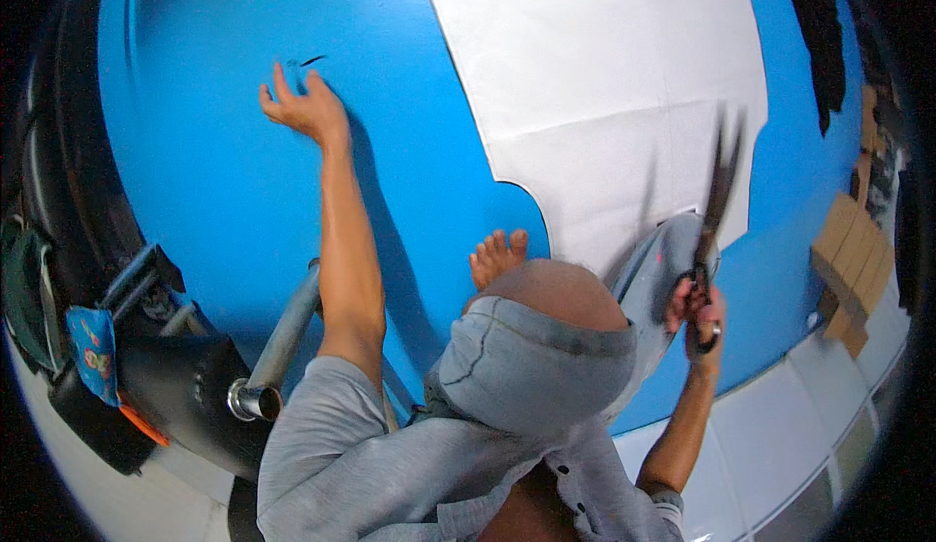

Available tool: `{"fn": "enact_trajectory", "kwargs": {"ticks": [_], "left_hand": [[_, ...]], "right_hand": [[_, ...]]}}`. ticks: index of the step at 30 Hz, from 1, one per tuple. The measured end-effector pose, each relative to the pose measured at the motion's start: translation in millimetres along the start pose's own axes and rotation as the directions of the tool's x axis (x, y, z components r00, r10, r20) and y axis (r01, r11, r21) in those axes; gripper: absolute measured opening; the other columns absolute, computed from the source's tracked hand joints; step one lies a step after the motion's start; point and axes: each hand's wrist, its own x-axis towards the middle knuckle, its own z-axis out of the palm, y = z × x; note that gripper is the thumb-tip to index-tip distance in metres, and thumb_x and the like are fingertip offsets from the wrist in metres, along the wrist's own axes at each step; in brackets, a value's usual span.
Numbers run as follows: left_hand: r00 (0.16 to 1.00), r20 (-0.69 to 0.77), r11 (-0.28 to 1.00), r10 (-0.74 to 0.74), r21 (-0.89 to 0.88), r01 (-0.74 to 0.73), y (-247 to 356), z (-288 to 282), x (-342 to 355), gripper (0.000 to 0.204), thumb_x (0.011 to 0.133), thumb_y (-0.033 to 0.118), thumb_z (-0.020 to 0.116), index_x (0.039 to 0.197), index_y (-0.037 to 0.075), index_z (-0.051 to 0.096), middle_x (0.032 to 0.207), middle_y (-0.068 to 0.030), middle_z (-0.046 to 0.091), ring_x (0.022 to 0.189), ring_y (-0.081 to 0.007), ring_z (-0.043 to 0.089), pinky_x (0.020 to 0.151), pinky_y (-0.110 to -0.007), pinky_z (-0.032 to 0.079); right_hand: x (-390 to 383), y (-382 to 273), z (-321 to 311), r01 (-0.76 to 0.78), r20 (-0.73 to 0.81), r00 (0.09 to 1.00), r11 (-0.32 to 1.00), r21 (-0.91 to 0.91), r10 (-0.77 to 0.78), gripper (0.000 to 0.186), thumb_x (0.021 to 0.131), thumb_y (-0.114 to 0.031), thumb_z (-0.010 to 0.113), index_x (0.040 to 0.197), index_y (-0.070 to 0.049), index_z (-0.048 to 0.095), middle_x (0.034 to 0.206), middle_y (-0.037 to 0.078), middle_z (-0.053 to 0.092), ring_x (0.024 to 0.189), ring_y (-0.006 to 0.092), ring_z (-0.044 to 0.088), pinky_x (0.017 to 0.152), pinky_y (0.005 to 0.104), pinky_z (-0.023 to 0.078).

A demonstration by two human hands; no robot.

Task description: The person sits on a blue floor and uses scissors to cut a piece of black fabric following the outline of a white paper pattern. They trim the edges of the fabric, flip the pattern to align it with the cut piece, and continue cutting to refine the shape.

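Observation:
My left hand [310, 111] reaches over the blue surface [219, 167] with its fingers spread and nothing in them. Just beyond its fingertips is a small, thin black scrap [313, 59]; whether it lies flat or is in the air I cannot tell. On the right, my right hand [709, 318] is closed round the black handles of large scissors [720, 186]. Their long blades point away from me and are smeared by motion, seemingly a little apart. Below and beside them spreads a white sheet [604, 64] with a curved notch in its near left edge.
My bare foot [499, 254] stands on the blue surface by the sheet's notch. A metal tube [292, 323] rises at the left, next to a black padded seat [180, 396]. Black material [817, 40] lies far right, with brown cardboard [853, 250] nearer.

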Motion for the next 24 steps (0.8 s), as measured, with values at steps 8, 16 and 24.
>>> {"fn": "enact_trajectory", "kwargs": {"ticks": [8,16,24], "left_hand": [[0.534,0.675,0.742,0.508,-0.029,-0.67,106.3,6.5,-139.2,0.095,0.071,0.064,0.07,0.147,0.018,0.037,0.158,-0.0184,0.014,0.144,-0.0434,0.012,0.105,-0.074,0.006],[0.47,0.727,0.628,0.5,0.069,-0.775,99.6,6.7,-153.1,0.097,0.076,0.07,0.06,0.151,0.018,0.027,0.16,-0.0125,0.012,0.147,-0.0377,0.005,0.107,-0.073,0.001],[0.429,0.709,0.59,0.56,0.024,-0.807,104.9,8.3,-161.0,0.089,0.083,0.063,0.057,0.152,0.018,0.025,0.16,-0.0118,0.012,0.147,-0.0372,0.006,0.107,-0.072,0.004]], "right_hand": [[-32.2,-66.2,-128.6,0.199,-0.348,0.892,0.942,-0.269,-0.288,0.07,0.083,-0.076,0.047,0.083,-0.006,0.05,0.063,0.0,0.045,0.051,0.0103,0.046,0.046,0.0258,0.036],[3.3,39.6,-259.4,-0.268,-0.701,0.706,0.879,-0.393,-0.098,0.045,0.083,-0.05,0.07,0.084,-0.006,0.058,0.068,0.002,0.058,0.058,0.0122,0.055,0.053,0.028,0.044],[32.8,223.5,-211.5,-0.449,-0.912,0.408,0.879,-0.157,0.045,0.06,0.061,-0.05,0.086,0.081,0.0,0.059,0.075,0.013,0.065,0.069,0.0303,0.064,0.065,0.0427,0.05]]}}
